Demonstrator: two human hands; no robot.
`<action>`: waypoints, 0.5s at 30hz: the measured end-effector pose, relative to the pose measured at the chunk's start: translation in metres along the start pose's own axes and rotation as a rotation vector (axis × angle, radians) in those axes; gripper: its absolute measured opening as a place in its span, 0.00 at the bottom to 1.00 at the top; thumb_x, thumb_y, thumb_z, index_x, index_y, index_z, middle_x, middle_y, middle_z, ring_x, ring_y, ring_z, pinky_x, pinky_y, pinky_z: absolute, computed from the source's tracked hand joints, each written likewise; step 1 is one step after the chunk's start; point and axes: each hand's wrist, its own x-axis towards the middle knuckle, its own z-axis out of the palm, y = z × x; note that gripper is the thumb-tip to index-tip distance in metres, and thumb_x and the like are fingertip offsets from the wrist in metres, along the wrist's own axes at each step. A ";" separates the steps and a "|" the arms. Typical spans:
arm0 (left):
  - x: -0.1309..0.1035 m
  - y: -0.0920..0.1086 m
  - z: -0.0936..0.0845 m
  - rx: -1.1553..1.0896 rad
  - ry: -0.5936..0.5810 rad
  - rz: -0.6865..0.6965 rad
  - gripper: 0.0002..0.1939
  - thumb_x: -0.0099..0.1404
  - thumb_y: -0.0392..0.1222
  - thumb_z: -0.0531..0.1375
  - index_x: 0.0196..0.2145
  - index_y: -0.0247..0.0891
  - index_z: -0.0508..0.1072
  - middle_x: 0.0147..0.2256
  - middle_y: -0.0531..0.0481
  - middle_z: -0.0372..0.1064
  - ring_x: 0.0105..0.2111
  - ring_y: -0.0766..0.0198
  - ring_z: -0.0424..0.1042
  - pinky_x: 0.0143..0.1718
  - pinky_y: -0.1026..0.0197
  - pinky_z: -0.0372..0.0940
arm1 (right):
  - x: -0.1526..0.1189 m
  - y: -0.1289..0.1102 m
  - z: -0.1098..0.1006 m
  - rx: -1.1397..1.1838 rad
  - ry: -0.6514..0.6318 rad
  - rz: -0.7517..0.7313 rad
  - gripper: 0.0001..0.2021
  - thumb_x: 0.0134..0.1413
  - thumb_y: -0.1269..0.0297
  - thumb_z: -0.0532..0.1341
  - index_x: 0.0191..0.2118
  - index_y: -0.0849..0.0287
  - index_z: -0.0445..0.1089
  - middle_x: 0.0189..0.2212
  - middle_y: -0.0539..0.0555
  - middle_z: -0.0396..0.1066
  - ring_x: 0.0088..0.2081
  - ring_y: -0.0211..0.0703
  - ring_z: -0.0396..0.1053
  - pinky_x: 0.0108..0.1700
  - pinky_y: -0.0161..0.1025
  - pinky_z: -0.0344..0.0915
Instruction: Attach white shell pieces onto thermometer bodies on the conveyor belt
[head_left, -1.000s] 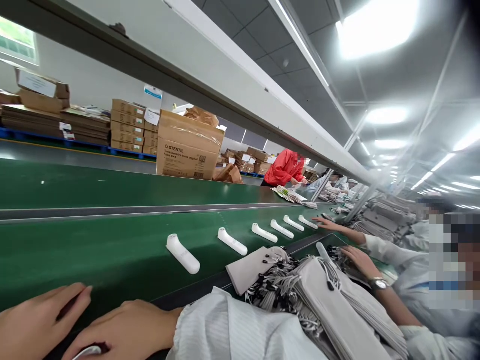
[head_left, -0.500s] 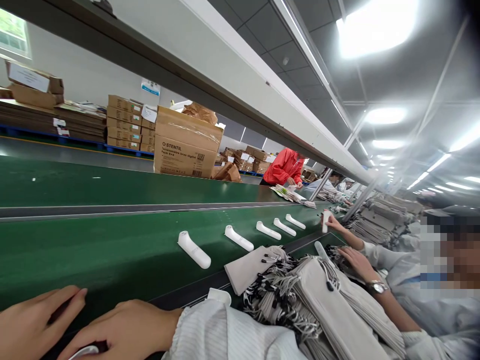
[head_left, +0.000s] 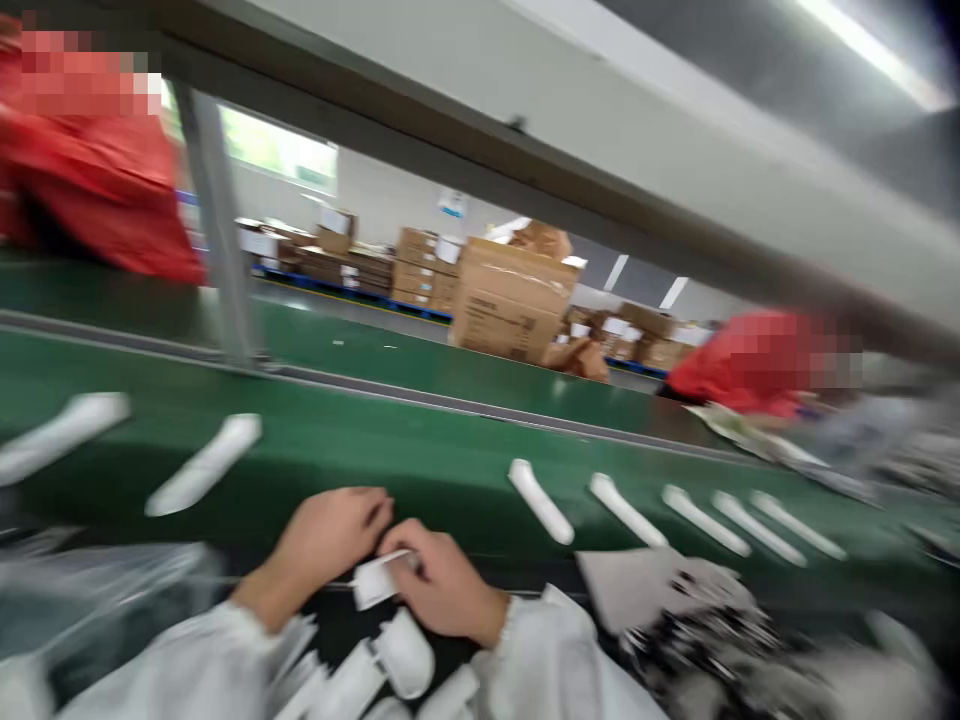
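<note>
My right hand (head_left: 444, 582) pinches a small white plastic piece (head_left: 375, 580) at the near edge of the green conveyor belt (head_left: 420, 440). Close against it, my left hand (head_left: 326, 535) has its fingers curled inward; whatever they grip is hidden and blurred. Below my hands lie several white plastic parts (head_left: 409, 650) on a dark surface. On the belt, slim white handheld devices with angled heads are spaced out: one device (head_left: 206, 465) to the left of my hands, another device (head_left: 541, 502) to the right.
A pile of grey cloth pouches and cords (head_left: 675, 610) lies at right. Clear plastic bags (head_left: 105, 600) are at left. A metal post (head_left: 217, 220) rises behind the belt. Beyond stands a large carton (head_left: 510, 305). People in red (head_left: 97, 170) are across the belt.
My view has swung left, so my hands now appear near the middle and more devices show at left. My hands have come together, the right still with a white piece.
</note>
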 end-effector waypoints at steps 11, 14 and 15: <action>-0.013 0.003 0.012 0.084 0.142 -0.050 0.17 0.69 0.44 0.49 0.28 0.39 0.73 0.31 0.49 0.76 0.31 0.56 0.76 0.30 0.60 0.65 | -0.008 0.022 0.004 -0.008 -0.006 0.019 0.16 0.66 0.58 0.54 0.51 0.47 0.76 0.52 0.56 0.69 0.50 0.46 0.71 0.42 0.31 0.70; -0.017 0.005 0.016 0.059 0.156 -0.095 0.16 0.68 0.45 0.50 0.29 0.39 0.74 0.31 0.48 0.75 0.31 0.56 0.76 0.31 0.59 0.66 | -0.009 0.038 0.008 -0.097 0.049 -0.007 0.15 0.62 0.52 0.58 0.50 0.46 0.78 0.54 0.56 0.70 0.52 0.50 0.72 0.40 0.29 0.72; -0.018 0.004 0.017 0.052 0.168 -0.120 0.16 0.68 0.45 0.50 0.29 0.39 0.74 0.31 0.48 0.75 0.31 0.56 0.76 0.31 0.59 0.67 | -0.008 0.044 0.011 -0.134 0.090 -0.037 0.15 0.61 0.52 0.59 0.49 0.46 0.78 0.54 0.55 0.71 0.52 0.50 0.72 0.41 0.29 0.72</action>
